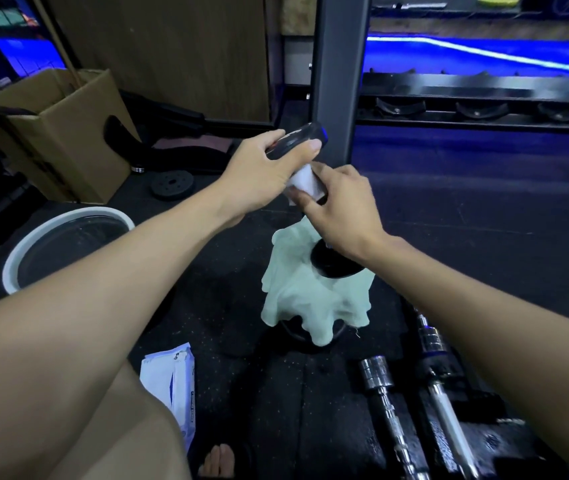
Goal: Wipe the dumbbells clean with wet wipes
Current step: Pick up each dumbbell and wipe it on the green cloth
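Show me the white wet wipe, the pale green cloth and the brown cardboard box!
white wet wipe (305, 181): head view, its folded middle.
pale green cloth (310, 299): head view, draped centre.
brown cardboard box (68, 147): head view, front side.

Scene dim overall; dark rubber floor (449, 209) swallows detail. Strongest source: blue-white LED strip (483, 53) at 1 o'clock, blown out, casting blue wash on floor beneath rack. Second blue glow at 10 o'clock. Forearms evenly lit from above, soft shadows only. Specular glints on chrome dumbbell bars (390, 410) at 5 o'clock. Wide-angle bowing toward edges; upright post (338, 64) leans. Slight softness on white wipe (305, 183) at centre; noise in dark areas.
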